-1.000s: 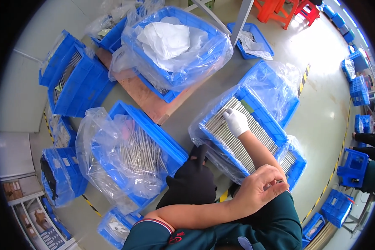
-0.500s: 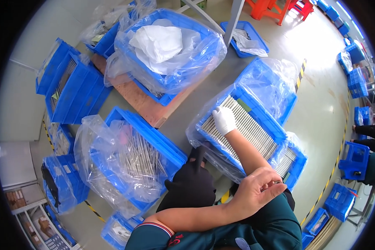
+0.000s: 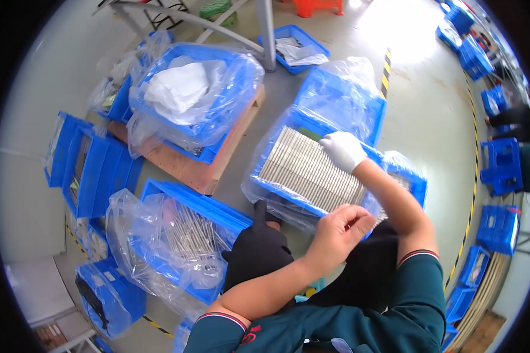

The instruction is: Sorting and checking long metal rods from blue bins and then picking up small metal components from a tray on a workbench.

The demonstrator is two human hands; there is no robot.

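Note:
My right hand (image 3: 343, 150), in a white glove, is on the right edge of a tightly packed layer of thin, pale metal rods (image 3: 303, 170). Its fingers look bent and close together; their tips are hidden, so I cannot see what they grip. The rods lie side by side in a plastic-lined blue crate (image 3: 288, 201). My bare left hand (image 3: 343, 230) hovers at the crate's near side, fingers curled and thumb pressed in. Whatever it may hold is too small to make out.
Left of me, another lined blue crate (image 3: 153, 247) has loose rods (image 3: 188, 232) lying in disorder. Beyond it, a blue crate with white sheeting (image 3: 176, 91) sits on a wooden pallet (image 3: 188, 173). Stacked blue crates (image 3: 109, 170) stand far left. A metal table leg (image 3: 266, 35) rises behind.
My gloved right hand has moved across the rods from their left edge to their right edge. My left hand has shifted forward and left, toward the crate. The view has turned somewhat.

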